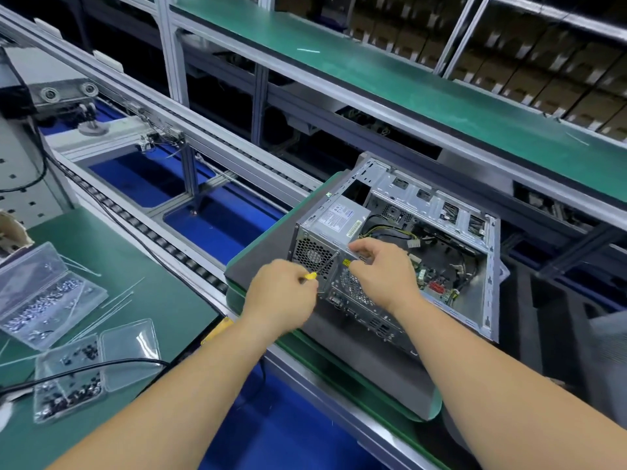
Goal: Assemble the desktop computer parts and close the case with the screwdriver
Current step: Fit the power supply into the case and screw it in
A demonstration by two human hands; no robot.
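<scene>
Lying side-open on one grey-topped pallet (271, 259) on the conveyor: one desktop computer case (400, 252), lid off, rear panel toward the wearer. Inside, one power supply (342, 217) at the upper rear corner, one motherboard (437, 276) with loose cables. One screwdriver (322, 268), yellow handle, gripped in curled fingers of left hand (281, 293), shaft slanting up to the rear panel beside the fan grille. Right hand (383, 269) pinching at the case's top rear edge, fingertips bent; whatever small item held, cannot tell. On green worktop (152, 262) at left: two clear plastic boxes, one of silver screws (44, 300), one of dark screws (71, 385); several thin cable ties.
</scene>
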